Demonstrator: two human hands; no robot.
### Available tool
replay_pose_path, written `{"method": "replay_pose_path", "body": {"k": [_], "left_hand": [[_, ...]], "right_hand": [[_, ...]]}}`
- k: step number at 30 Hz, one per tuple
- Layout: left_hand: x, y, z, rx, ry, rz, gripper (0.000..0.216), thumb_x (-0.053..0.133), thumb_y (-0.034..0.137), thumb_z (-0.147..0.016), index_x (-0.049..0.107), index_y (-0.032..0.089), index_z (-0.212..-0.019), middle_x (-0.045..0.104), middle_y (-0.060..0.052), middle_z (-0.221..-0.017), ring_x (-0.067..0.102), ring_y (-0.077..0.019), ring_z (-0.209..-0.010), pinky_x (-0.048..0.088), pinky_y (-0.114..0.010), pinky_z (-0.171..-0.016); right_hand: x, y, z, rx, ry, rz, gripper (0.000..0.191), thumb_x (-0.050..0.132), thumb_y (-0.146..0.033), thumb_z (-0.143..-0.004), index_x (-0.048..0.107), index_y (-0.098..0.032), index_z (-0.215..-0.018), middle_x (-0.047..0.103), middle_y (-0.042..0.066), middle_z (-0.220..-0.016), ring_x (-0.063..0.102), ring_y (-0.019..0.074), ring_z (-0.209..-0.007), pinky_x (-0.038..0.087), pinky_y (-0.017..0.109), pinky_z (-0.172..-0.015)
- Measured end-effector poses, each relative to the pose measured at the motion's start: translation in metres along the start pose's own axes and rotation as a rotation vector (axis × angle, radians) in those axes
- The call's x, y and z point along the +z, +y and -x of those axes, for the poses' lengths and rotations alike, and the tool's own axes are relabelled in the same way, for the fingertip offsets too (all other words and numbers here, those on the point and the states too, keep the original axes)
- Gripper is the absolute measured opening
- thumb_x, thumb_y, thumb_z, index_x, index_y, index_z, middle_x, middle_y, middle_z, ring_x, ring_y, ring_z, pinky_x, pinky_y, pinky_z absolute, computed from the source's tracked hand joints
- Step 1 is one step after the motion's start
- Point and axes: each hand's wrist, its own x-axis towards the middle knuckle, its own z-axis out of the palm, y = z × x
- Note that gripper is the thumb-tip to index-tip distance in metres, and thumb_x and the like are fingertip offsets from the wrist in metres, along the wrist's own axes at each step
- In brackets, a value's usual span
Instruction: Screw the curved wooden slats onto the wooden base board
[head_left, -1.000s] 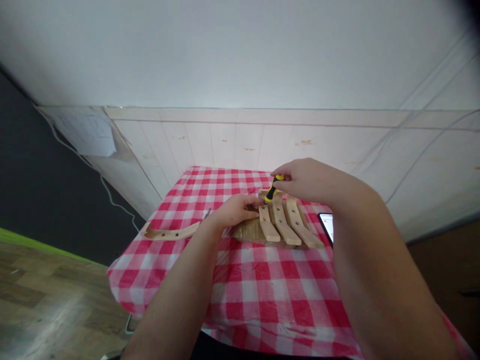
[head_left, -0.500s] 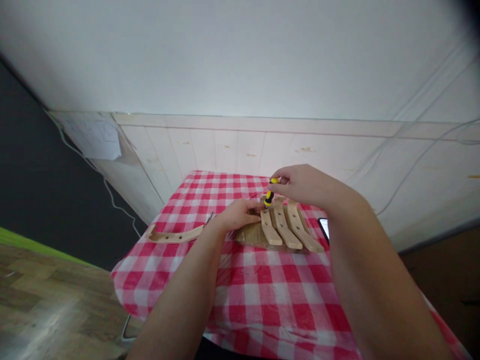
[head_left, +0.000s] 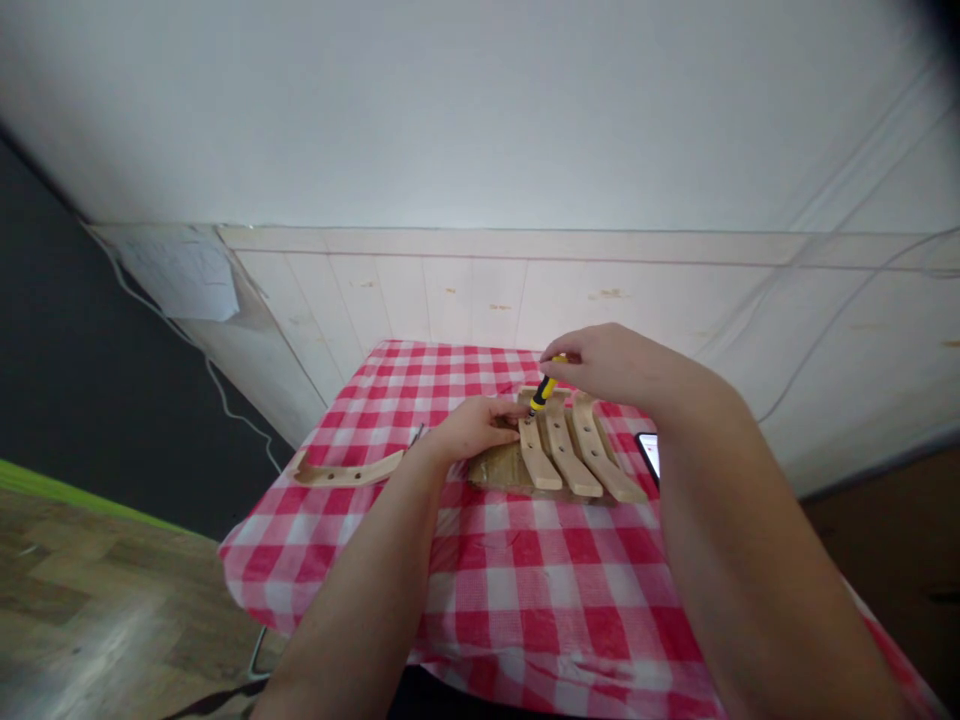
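Observation:
In my right hand is a yellow-and-black screwdriver, gripped by its upper end. The tool leans to the right, its tip down at a hole in the nearest curved wooden piece. My left hand steadies that piece at its left edge, thumb and index finger close around the screwdriver tip. Two similar pieces, a middle one and a right one, lie alongside it with dark holes showing. Under them is a brown, plastic-wrapped pad. Whether a screw sits under the tip is too small to tell.
A separate curved wooden piece lies left of my forearm, with a thin metal item beside it. A phone rests by my right forearm. The red-and-white checked tablecloth reaches the panelled wall behind.
The screwdriver's handle has tipped further to the right with my right hand, its tip staying at the same hole. My left hand stays at the wooden piece. The view has shifted slightly.

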Motion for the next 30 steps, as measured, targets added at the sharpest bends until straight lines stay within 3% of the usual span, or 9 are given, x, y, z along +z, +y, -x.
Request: {"method": "replay_pose_path", "body": {"k": [2, 5, 9, 17, 21, 26, 30], "left_hand": [[0.000, -0.001, 0.000, 0.011, -0.009, 0.004, 0.034, 0.062, 0.015, -0.077, 0.068, 0.016, -0.111, 0.072, -0.006, -0.101, 0.064, -0.0183, -0.094, 0.050, -0.033, -0.089], [-0.001, -0.006, -0.001, 0.029, -0.025, -0.007, 0.037, 0.062, 0.015, -0.078, 0.067, 0.017, -0.114, 0.071, -0.006, -0.103, 0.065, -0.0178, -0.093, 0.050, -0.032, -0.088], [0.000, -0.010, -0.003, 0.026, -0.018, 0.000, 0.039, 0.062, 0.016, -0.078, 0.066, 0.017, -0.116, 0.071, -0.006, -0.106, 0.065, -0.0182, -0.093, 0.050, -0.032, -0.086], [-0.003, -0.008, -0.002, 0.021, -0.026, -0.090, 0.040, 0.063, 0.018, -0.078, 0.066, 0.019, -0.117, 0.070, -0.005, -0.111, 0.064, -0.0192, -0.098, 0.049, -0.032, -0.090], [-0.002, -0.011, -0.002, 0.047, -0.026, -0.048, 0.041, 0.061, 0.018, -0.079, 0.064, 0.018, -0.120, 0.069, -0.006, -0.111, 0.064, -0.0191, -0.099, 0.049, -0.032, -0.090], [-0.001, -0.013, -0.003, 0.066, -0.005, -0.088, 0.035, 0.061, 0.020, -0.079, 0.066, 0.016, -0.113, 0.070, -0.007, -0.106, 0.064, -0.0194, -0.097, 0.049, -0.032, -0.089], [-0.003, -0.010, -0.003, 0.076, -0.017, -0.149, 0.035, 0.060, 0.020, -0.079, 0.066, 0.016, -0.113, 0.070, -0.006, -0.106, 0.064, -0.0193, -0.096, 0.049, -0.031, -0.088]], "right_hand": [[-0.006, -0.005, 0.005, -0.038, -0.055, 0.003, 0.032, 0.045, -0.033, -0.085, 0.072, -0.020, -0.095, 0.072, 0.006, -0.091, 0.062, 0.0180, -0.077, 0.041, 0.027, -0.066], [-0.008, -0.009, 0.004, 0.057, -0.104, 0.122, 0.039, 0.044, -0.041, -0.086, 0.072, -0.016, -0.082, 0.071, 0.011, -0.081, 0.061, 0.0205, -0.071, 0.039, 0.030, -0.060], [0.003, -0.006, -0.009, 0.197, -0.021, 0.212, 0.056, 0.035, -0.055, -0.088, 0.072, -0.014, -0.080, 0.069, 0.016, -0.079, 0.062, 0.0253, -0.072, 0.039, 0.033, -0.059], [-0.006, -0.007, 0.003, 0.010, -0.072, 0.046, 0.027, 0.047, -0.031, -0.085, 0.070, -0.019, -0.095, 0.071, 0.007, -0.090, 0.061, 0.0168, -0.075, 0.039, 0.026, -0.061], [0.000, -0.007, -0.003, 0.146, -0.037, 0.199, 0.045, 0.044, -0.053, -0.084, 0.070, -0.016, -0.079, 0.069, 0.013, -0.080, 0.061, 0.0222, -0.070, 0.036, 0.030, -0.056], [0.015, -0.002, -0.013, 0.081, 0.025, 0.131, 0.042, 0.042, -0.046, -0.086, 0.069, -0.016, -0.095, 0.071, 0.013, -0.089, 0.063, 0.0224, -0.075, 0.039, 0.030, -0.059], [0.010, -0.004, -0.005, -0.039, 0.015, -0.003, 0.037, 0.046, -0.033, -0.087, 0.064, -0.020, -0.116, 0.070, 0.009, -0.109, 0.064, 0.0192, -0.087, 0.044, 0.027, -0.072]]}}
